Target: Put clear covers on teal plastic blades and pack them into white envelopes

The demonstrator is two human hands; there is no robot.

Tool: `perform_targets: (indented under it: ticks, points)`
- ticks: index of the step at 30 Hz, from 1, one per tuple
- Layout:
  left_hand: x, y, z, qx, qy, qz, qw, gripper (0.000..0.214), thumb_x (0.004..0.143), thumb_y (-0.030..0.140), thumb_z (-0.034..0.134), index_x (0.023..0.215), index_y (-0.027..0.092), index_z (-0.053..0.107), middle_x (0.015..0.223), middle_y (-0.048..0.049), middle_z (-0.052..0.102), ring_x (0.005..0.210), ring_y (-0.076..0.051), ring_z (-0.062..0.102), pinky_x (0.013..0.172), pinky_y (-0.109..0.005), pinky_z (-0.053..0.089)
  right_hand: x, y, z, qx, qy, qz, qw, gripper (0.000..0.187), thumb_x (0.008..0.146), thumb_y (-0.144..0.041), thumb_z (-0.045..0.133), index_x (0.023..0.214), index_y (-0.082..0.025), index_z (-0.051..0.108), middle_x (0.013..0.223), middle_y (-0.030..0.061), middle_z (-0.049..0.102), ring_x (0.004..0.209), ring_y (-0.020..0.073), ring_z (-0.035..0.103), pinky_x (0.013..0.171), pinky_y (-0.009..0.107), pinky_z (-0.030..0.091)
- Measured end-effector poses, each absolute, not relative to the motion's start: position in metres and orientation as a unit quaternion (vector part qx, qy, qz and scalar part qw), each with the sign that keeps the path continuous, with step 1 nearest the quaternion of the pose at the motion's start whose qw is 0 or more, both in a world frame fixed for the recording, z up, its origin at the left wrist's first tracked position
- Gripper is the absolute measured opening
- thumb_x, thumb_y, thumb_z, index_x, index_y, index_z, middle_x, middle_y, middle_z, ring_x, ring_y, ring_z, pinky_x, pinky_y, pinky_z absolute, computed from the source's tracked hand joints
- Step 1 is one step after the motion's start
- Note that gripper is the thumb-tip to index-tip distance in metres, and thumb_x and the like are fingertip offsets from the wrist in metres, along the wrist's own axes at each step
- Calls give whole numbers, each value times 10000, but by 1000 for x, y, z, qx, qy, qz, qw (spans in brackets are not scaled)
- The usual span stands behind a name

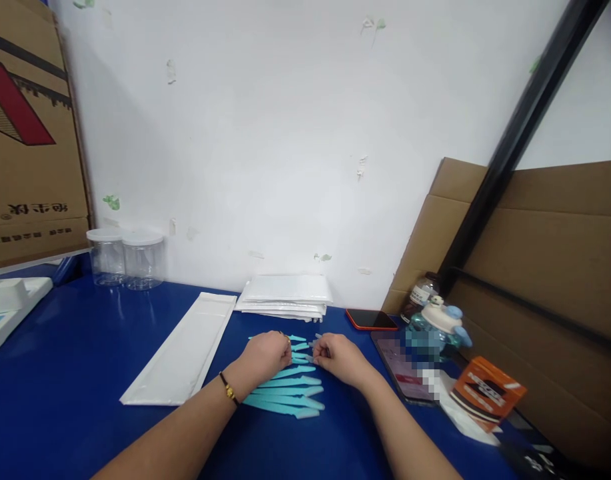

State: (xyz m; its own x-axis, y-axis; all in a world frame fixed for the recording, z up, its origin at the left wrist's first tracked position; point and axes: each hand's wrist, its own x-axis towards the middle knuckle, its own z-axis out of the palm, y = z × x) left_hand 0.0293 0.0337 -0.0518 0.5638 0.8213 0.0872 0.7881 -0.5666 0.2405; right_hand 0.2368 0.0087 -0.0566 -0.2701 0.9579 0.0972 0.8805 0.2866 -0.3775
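Several turquoise eyebrow razors (285,402) lie in a row on the blue table, their handles toward the left and pale blade ends toward the right. My left hand (269,359) is closed over the far part of the row, its fingers curled down, hiding what they grip. Just to its right, my right hand (341,359) is closed in a pinch at the blade ends. Small greyish translucent pieces (310,358) show at its fingertips; whether they are held or lie on the table cannot be told.
Left of the razors lies a white padded envelope (182,353); a stack of similar envelopes (285,297) is by the wall. Two clear jars (144,263) stand back left. At right are phones (371,319), a teal bottle (438,330), an orange box (488,393) and cardboard (560,300).
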Motion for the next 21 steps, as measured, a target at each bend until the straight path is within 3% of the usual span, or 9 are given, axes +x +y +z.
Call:
perform_targets:
  ticks: [12,18,21]
  points:
    - [34,31,-49,884,443,99,113,136,740,235,544,746,225,680,793,-18,677,731,-163,609,601,-223,398,221,11,-64,-558,-790,174,184,81,705,-191,590,729,-177,667,691,-5,618,600,99,510,519,183,325]
    - [26,35,-46,872,453,141,118,180,701,325,636,854,229,641,908,-4,640,794,-157,597,630,-220,401,254,16,-52,-605,-740,130,263,161,750,-210,533,799,-166,680,777,34,666,679,140,565,609,219,389]
    - [23,33,-39,874,452,105,145,166,669,355,657,778,230,655,841,5,652,743,-156,599,581,-221,389,272,16,-49,-640,-724,129,222,132,725,-204,552,752,-177,678,712,25,664,633,137,569,573,217,372]
